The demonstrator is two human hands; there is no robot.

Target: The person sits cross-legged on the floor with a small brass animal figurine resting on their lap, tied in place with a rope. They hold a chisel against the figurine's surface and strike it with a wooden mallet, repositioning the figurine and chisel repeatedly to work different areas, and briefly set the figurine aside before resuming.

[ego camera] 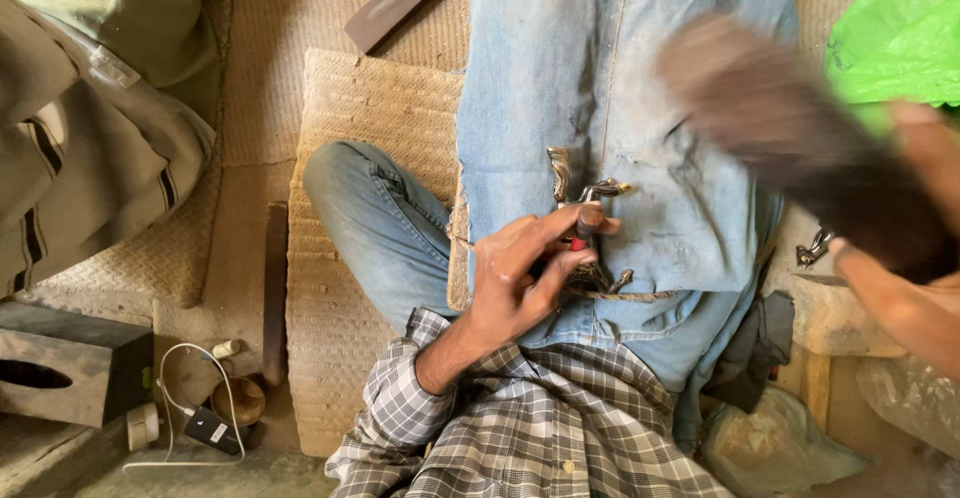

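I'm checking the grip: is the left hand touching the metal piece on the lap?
Touching. The head view shows the left hand with fingers wrapped round the metal piece lying on the denim-covered lap.

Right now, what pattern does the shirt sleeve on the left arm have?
A grey and white check pattern on the shirt sleeve, seen best in the head view.

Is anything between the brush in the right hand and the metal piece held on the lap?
Nothing visible. The blurred brush in the right hand is apart from the metal piece, which the left hand grips; only bare denim lies between.
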